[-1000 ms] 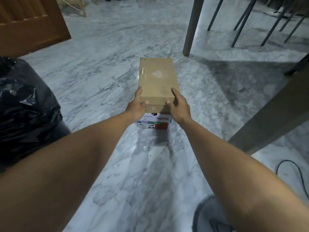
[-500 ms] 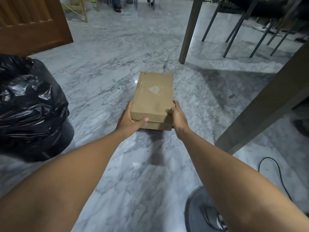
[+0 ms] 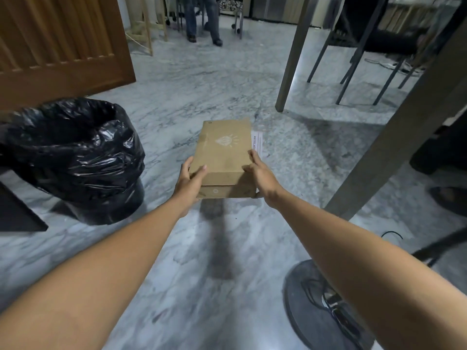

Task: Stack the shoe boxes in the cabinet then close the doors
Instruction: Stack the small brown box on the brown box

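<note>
A brown cardboard shoe box (image 3: 223,152) with a pale emblem on its lid is held up above the marble floor in the middle of the head view. My left hand (image 3: 188,181) grips its near left corner, thumb on the lid. My right hand (image 3: 261,176) grips the near right corner in the same way. A strip of a white box (image 3: 257,144) shows beside the brown box on its right; whether it lies under it is hidden. A wooden louvred door panel (image 3: 58,46) stands at the upper left. The inside of the cabinet is out of sight.
A bin lined with a black plastic bag (image 3: 75,152) stands close on the left. Grey table legs (image 3: 293,54) and chair legs rise ahead and to the right. A fan base (image 3: 318,306) with a black cable lies at the lower right. A person's legs (image 3: 202,18) stand far back.
Both hands have lifted the brown box off the floor and away from the white and red box beneath it. The view has tilted up, showing more of the room and the bin.
</note>
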